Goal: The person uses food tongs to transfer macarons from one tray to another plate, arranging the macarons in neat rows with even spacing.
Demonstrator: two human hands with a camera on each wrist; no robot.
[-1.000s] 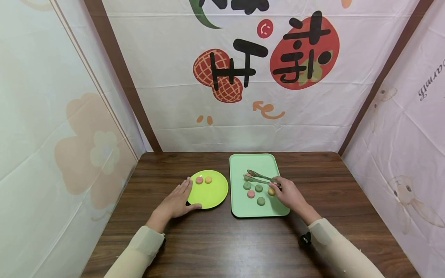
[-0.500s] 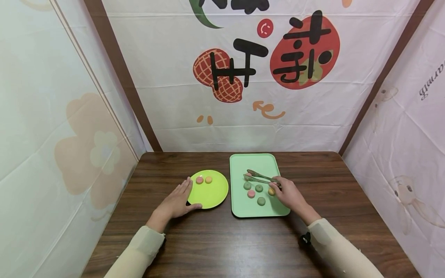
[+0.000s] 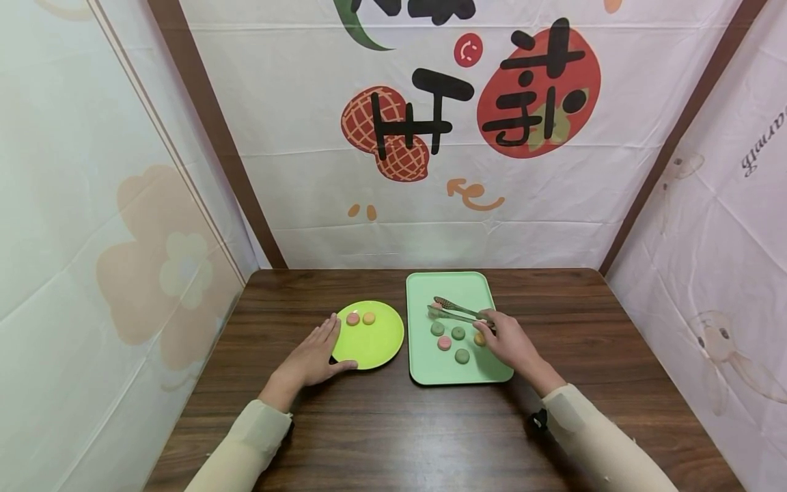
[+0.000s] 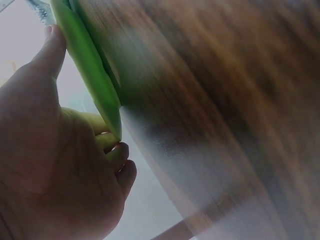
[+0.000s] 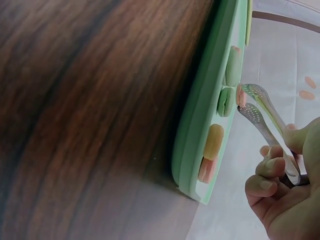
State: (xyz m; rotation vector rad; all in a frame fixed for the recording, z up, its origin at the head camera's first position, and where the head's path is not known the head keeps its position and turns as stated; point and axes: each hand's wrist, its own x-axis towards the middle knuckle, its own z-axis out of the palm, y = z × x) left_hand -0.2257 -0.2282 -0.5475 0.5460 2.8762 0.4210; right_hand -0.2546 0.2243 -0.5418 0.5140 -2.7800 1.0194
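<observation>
My right hand (image 3: 507,338) grips metal tongs (image 3: 458,309) over the mint-green tray (image 3: 424,365). A pink macaron (image 5: 241,95) sits between the tongs' perforated tips in the right wrist view. Below the tips lie several green macarons (image 3: 458,333), another pink macaron (image 3: 444,343) and a yellow macaron (image 3: 479,339) close to my right fingers. At the left, my left hand (image 3: 313,355) rests along the rim of the lime-green plate (image 3: 371,352), thumb and fingers spread against it. On that plate lie a pink macaron (image 3: 352,318) and a yellow macaron (image 3: 368,318).
Plate and tray stand side by side on a dark wooden table (image 3: 381,424), with a narrow gap between them. A printed white cloth (image 3: 393,239) hangs behind the table's back edge, and more cloth hangs at both sides.
The tongs have shifted slightly left and up, and the pink macaron at their tips has moved with them. My left hand and the plate stay where they were.
</observation>
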